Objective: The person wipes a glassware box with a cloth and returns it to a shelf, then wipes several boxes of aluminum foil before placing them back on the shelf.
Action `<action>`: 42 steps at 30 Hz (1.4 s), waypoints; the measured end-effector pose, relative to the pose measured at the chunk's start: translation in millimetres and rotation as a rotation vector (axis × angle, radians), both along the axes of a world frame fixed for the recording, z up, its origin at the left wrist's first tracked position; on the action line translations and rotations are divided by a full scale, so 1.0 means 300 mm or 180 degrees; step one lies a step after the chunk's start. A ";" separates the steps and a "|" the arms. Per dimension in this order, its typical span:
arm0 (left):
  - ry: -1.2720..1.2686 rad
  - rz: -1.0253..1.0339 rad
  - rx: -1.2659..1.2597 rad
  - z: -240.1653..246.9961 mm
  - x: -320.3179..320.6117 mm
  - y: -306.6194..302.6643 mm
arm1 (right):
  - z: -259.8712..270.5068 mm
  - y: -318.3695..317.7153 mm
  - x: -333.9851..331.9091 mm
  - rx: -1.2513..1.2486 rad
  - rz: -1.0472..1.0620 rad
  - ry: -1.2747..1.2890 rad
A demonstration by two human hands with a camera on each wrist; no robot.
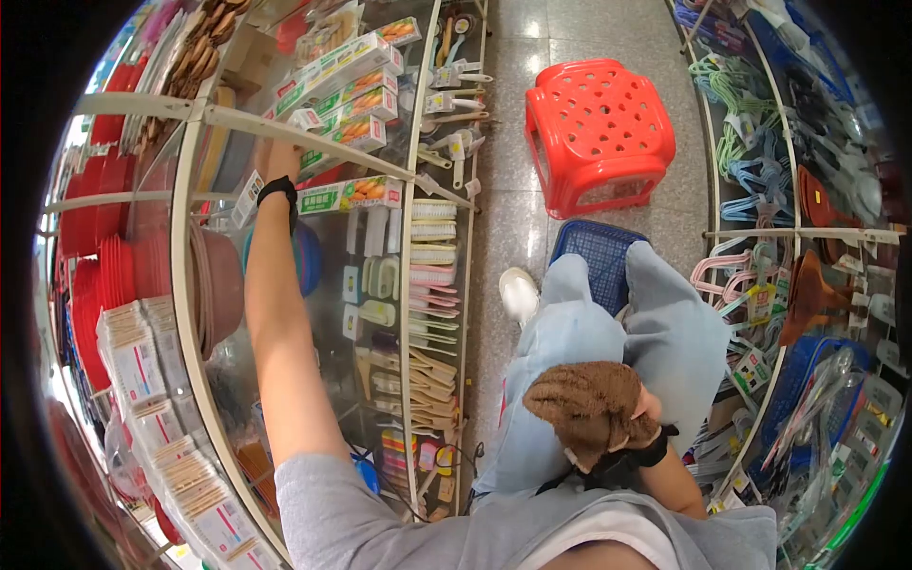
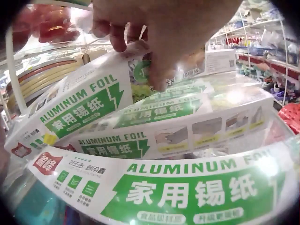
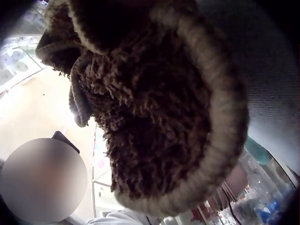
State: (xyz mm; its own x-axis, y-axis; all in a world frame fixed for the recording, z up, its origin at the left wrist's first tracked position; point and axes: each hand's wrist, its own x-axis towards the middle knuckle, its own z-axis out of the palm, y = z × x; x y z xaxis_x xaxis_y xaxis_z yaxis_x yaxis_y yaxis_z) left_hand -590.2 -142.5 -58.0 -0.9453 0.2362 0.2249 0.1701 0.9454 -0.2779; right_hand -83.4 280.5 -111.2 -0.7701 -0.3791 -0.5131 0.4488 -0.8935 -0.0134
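aisle layout: left rack to right rack

noted foil boxes [image 2: 173,187] on left rack [image 1: 187,171], with left hand [image 2: 168,37] upon the leftmost. found brushes [image 1: 433,231] to the right of those boxes, along the aisle edge. located stool [image 1: 600,109] ahead on floor [image 1: 513,76], between both racks; basket [image 1: 591,271] just behind stool, partly between knees [image 1: 655,275]. recorded hangers [image 1: 752,185] on right rack [image 1: 848,232]; cloth [image 1: 578,404] at right hand [image 1: 650,418], above the lap.

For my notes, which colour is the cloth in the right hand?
The cloth is brown, clearest in the head view.
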 end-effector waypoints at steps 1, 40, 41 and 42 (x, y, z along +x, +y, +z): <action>-0.0055 0.0035 0.0129 0.036 0.037 0.007 | 0.011 0.000 -0.009 0.0033 0.0010 -0.0055; -0.1341 -0.0455 0.5849 0.129 1.840 0.682 | 0.648 -0.100 0.254 0.4884 -0.0652 0.4265; 0.0087 -0.1015 0.4649 0.175 1.842 0.716 | 0.603 -0.093 0.231 0.5253 -0.0693 0.3877; -0.0209 -0.1220 0.4975 0.211 1.824 0.723 | 0.566 -0.078 0.200 0.5505 -0.0793 0.3429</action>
